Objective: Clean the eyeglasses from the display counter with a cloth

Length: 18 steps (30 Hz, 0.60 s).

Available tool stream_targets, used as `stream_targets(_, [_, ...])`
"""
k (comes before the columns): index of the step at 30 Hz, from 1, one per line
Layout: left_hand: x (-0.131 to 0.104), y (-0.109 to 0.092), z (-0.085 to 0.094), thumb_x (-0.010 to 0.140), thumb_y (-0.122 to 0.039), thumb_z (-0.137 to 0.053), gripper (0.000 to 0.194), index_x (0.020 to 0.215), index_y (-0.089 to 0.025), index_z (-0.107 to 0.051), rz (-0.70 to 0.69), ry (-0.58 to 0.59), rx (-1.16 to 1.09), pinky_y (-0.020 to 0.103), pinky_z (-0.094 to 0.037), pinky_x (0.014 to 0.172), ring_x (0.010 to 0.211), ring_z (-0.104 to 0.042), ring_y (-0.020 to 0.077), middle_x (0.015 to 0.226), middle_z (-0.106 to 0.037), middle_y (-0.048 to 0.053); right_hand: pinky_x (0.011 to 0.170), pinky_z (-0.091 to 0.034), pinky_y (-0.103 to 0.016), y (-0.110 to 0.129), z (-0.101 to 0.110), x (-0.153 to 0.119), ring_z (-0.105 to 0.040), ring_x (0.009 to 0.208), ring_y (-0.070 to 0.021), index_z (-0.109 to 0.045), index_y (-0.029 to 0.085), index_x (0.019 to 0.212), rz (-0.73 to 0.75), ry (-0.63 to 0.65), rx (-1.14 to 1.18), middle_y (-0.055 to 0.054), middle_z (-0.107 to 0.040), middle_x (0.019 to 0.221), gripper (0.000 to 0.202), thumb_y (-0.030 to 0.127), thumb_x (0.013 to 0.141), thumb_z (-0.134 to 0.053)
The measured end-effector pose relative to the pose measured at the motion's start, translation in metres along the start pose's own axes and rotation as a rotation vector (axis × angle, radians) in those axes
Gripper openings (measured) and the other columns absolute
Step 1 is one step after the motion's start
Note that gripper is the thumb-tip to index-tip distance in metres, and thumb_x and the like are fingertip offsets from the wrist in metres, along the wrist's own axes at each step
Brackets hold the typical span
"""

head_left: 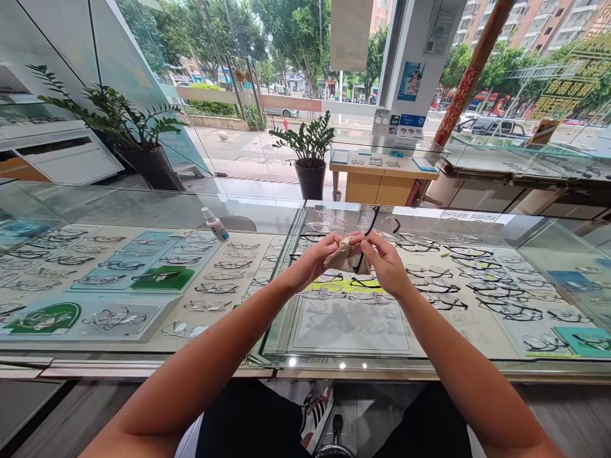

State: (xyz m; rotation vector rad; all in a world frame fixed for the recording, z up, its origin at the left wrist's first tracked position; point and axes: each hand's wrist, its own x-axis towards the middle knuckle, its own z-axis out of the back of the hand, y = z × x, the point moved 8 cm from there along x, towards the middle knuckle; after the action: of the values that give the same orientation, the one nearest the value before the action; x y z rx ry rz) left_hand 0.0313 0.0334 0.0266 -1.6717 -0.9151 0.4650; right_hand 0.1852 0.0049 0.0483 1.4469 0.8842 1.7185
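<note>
Above the glass counter, my left hand [312,262] is closed on a crumpled beige cloth [342,259]. My right hand [387,262] grips a pair of eyeglasses [369,221] with dark temples; one lens stands up beyond the fingers and a dark temple hangs down by the cloth. The two hands are close together, with the cloth against part of the frame. Fingers and cloth hide the rest of the glasses. To the left, a white spray bottle [214,224] stands upright on the glass.
The glass display counter [281,318] holds rows of eyeglasses on trays below its top. A raised edge between two glass sections runs left of my hands. Beyond are a potted plant [310,159], another plant at the left, and a wooden cabinet [382,186]. My legs are below the counter.
</note>
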Motion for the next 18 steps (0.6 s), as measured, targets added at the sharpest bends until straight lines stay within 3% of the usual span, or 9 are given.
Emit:
stream_targets(3, [0.001, 0.003, -0.001, 0.092, -0.068, -0.079, 0.048, 0.097, -0.02, -0.071, 0.005, -0.028, -0.013, 0.028, -0.043, 0.073, 0.077, -0.056, 0.0158, 0.094, -0.07, 0.004, 0.114, -0.046, -0.044, -0.006, 0.002, 0.0, -0.067, 0.116, -0.0276, -0.081, 0.028, 0.107, -0.024, -0.026, 0.017, -0.006, -0.077, 0.113, 0.043, 0.067, 0.106, -0.063])
stream_targets(8, [0.0, 0.012, 0.0, 0.081, -0.05, -0.097, 0.048, 0.096, -0.021, -0.063, 0.021, -0.106, -0.052, 0.023, -0.04, 0.067, 0.069, -0.053, 0.01, 0.083, -0.064, -0.003, 0.105, -0.051, -0.04, -0.009, 0.002, 0.0, -0.067, 0.106, -0.0257, -0.083, 0.028, 0.108, -0.084, -0.034, 0.066, -0.004, -0.077, 0.11, 0.045, 0.069, 0.102, -0.066])
stream_targets(13, [-0.001, 0.021, -0.01, 0.079, -0.047, -0.1, 0.054, 0.115, -0.019, -0.071, 0.115, 0.011, -0.057, 0.023, -0.046, 0.077, 0.08, -0.065, 0.0114, 0.094, -0.073, 0.001, 0.09, -0.054, -0.038, -0.005, -0.004, -0.002, -0.062, 0.088, -0.0224, -0.083, 0.027, 0.105, -0.109, -0.011, 0.077, -0.002, -0.07, 0.093, 0.049, 0.073, 0.1, -0.067])
stream_targets(16, [-0.002, 0.027, -0.014, 0.079, -0.054, -0.099, 0.054, 0.108, -0.015, -0.076, 0.179, 0.093, -0.046, 0.026, -0.049, 0.082, 0.086, -0.07, 0.0161, 0.096, -0.076, 0.006, 0.087, -0.056, -0.038, -0.004, -0.009, -0.004, -0.066, 0.09, -0.0228, -0.083, 0.027, 0.108, -0.138, 0.031, 0.107, -0.003, -0.073, 0.097, 0.048, 0.072, 0.099, -0.069])
stream_targets(18, [-0.002, 0.029, -0.015, 0.08, -0.061, -0.096, 0.054, 0.096, -0.013, -0.076, 0.192, 0.118, -0.024, 0.027, -0.049, 0.078, 0.08, -0.067, 0.0157, 0.088, -0.073, 0.006, 0.086, -0.057, -0.038, -0.004, -0.012, -0.005, -0.067, 0.092, -0.0235, -0.082, 0.027, 0.111, -0.152, 0.064, 0.127, -0.004, -0.074, 0.1, 0.047, 0.071, 0.099, -0.069])
